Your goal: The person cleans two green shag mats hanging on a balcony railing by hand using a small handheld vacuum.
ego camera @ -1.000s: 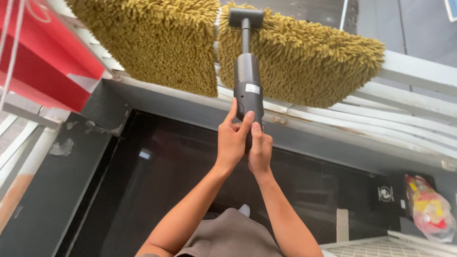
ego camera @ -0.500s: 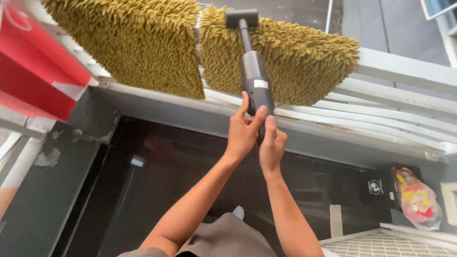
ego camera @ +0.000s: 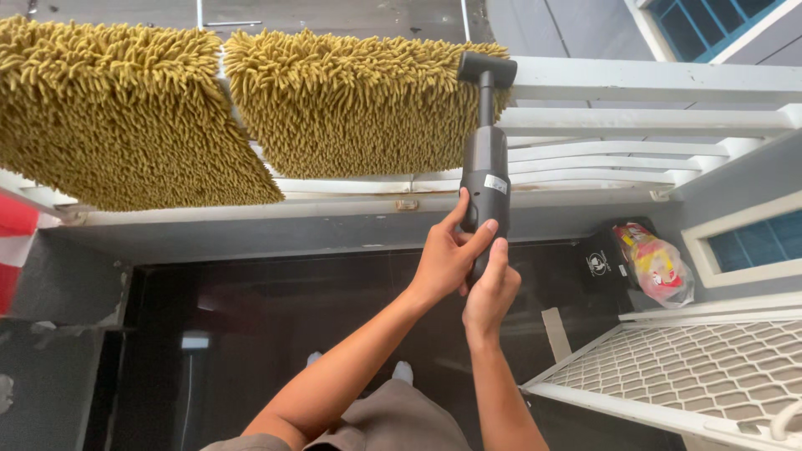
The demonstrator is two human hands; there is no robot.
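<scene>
Head view: both my left hand [ego camera: 447,259] and right hand [ego camera: 491,288] are wrapped tight around the handheld vacuum [ego camera: 484,179], its nozzle at, probably touching, the right shaggy mat's [ego camera: 359,100] edge on the white railing [ego camera: 652,83]; mid-pass, next stroke needs steady pressure leftward.

A home's outdoor edge, a balcony or porch; a white slatted railing [ego camera: 652,125] runs across the view with two mustard shaggy mats [ego camera: 125,117] draped over it to air; dark glossy floor tiles [ego camera: 276,317] lie below; a white mesh gate [ego camera: 693,367] and a blue-paned window [ego camera: 752,238] stand at right; a plastic bag [ego camera: 656,263] sits in the corner.
</scene>
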